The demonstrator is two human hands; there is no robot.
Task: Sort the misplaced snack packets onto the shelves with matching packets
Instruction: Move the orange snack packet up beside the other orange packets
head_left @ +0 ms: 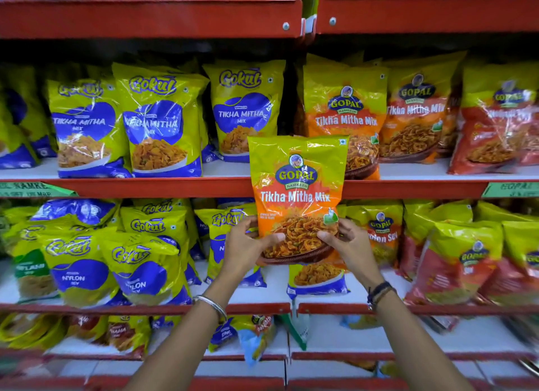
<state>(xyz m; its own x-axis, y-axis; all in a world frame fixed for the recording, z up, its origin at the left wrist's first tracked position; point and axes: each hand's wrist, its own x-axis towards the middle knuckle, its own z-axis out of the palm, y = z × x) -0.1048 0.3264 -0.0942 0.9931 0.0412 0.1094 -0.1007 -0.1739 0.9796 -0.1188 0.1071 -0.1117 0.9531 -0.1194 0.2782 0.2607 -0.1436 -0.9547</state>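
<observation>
I hold an orange and yellow Gopal Tikha Mitha Mix packet (296,192) upright in front of the red shelf edge (145,188). My left hand (246,242) grips its lower left corner and my right hand (347,242) grips its lower right corner. Matching Gopal Tikha Mitha Mix packets (345,113) stand on the middle shelf just behind and to the right of it. Blue and yellow Gokul Tikha Mitha packets (243,111) stand on the same shelf to the left.
On the lower shelf are Gokul Nylon Sev packets (143,268) at left and Gopal packets (455,259) at right; a Gokul packet (316,277) sits behind my right hand. The bottom shelf (379,341) holds scattered small packets. A red shelf (145,17) runs overhead.
</observation>
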